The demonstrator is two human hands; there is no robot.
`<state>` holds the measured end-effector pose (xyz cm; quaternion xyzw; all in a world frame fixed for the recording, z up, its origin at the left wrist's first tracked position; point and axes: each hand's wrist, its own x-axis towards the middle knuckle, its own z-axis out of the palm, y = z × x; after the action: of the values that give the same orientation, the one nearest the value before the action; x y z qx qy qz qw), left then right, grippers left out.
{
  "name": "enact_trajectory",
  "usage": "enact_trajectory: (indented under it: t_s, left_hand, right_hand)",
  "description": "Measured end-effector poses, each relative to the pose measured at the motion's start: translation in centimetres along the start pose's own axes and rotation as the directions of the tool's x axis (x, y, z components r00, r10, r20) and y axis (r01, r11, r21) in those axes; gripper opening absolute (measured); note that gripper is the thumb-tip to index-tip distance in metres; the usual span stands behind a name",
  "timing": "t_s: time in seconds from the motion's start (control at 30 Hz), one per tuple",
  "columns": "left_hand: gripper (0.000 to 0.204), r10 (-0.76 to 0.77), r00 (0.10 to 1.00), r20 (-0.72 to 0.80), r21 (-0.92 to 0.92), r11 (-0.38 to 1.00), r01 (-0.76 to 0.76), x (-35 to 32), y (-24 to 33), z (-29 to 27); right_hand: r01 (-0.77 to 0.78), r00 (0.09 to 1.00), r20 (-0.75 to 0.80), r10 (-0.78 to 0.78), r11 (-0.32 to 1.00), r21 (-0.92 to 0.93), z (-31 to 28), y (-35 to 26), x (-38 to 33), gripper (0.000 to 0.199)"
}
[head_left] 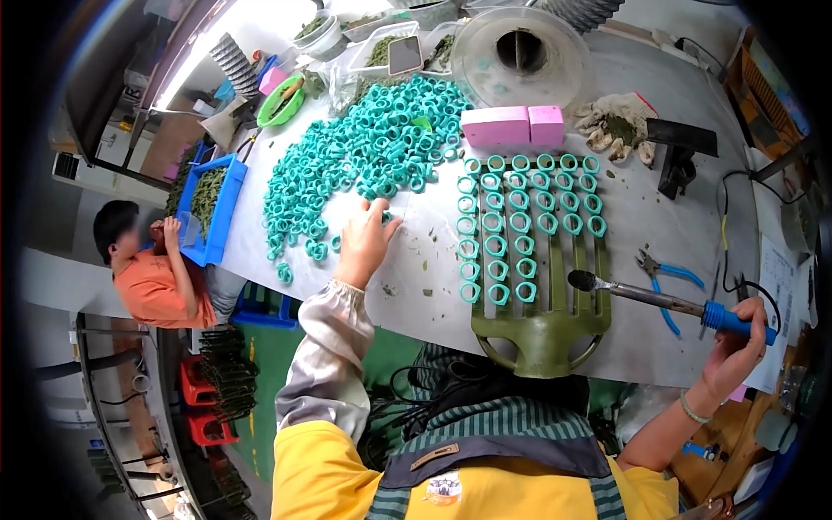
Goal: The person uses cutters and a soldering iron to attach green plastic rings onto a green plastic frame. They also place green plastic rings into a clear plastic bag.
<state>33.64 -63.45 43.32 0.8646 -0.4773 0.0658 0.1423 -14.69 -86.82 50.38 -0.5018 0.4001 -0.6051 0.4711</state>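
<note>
My left hand (364, 243) is at the near edge of a heap of teal plastic rings (381, 130), thumb and fingers closed around a teal ring (386, 217) partly hidden by them. In my right hand (747, 325) is a soldering iron (654, 295), gripped by its blue handle. Its broad dark tip points left, over the prongs of an olive-green plastic rack (542, 342). Teal rings (494, 223) sit in rows along the rack's prongs. The two left rows and the third reach farthest down; bare prongs show on the right.
Pink blocks (495, 127) stand behind the rack, with a work glove (617, 121) and a black stand (680, 147) to the right. Blue-handled pliers (666, 286) lie beside the rack. A blue crate (227, 204) is at left, where a person in orange (160, 286) sits.
</note>
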Motion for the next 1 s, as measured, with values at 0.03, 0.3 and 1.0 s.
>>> enact_trajectory:
  t_s: [0.03,0.3,1.0]
  left_hand:
    - [0.018,0.019,1.0,0.006,-0.027,0.999,-0.019,0.3,-0.4,0.6]
    - [0.026,-0.314,0.86,0.402,-0.764,0.403,0.505,0.5,-2.6,0.5]
    - [0.03,0.485,0.864,0.137,-0.671,0.687,-0.279,1.2,19.4,-2.8]
  right_hand:
    - [-0.006,1.0,0.022,0.006,1.0,-0.008,0.0,-0.2,-0.1,0.027]
    - [-0.015,1.0,0.004,0.015,1.0,-0.019,0.3,-0.6,-0.3,0.028]
    - [-0.061,0.995,0.088,0.05,0.991,0.121,1.5,2.0,-1.2,0.025]
